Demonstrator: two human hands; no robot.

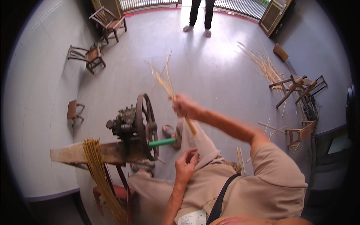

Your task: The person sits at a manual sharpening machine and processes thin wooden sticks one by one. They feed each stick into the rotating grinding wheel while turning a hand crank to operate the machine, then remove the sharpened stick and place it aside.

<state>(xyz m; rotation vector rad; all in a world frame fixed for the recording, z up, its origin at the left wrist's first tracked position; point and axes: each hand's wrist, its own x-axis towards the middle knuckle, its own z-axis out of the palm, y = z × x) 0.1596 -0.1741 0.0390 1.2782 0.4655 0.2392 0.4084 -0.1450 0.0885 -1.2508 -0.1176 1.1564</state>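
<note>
My right hand [184,107] is raised over my leg and grips a small bunch of thin bamboo-like strips [166,84]. The strips fan apart at the far end, and their yellowish butt end sticks out below the fist. My left hand [186,164] is held low before my body, fingers curled and thumb apart, with nothing seen in it. Left of my hands, a hand-cranked machine [123,123] with a large spoked iron wheel [139,126] is mounted on a wooden bench [114,152]. Its green crank handle [162,142] points towards me. A long bundle of yellow-brown strips [97,166] hangs over the bench.
Two wooden chairs [91,56] and a small stool [72,109] line the left wall. At right lie loose strips [265,66] beside wooden stools [294,84] and a low bench [302,132]. A red stool [97,194] stands beneath the hanging bundle. A person's legs [201,14] show near the doorway.
</note>
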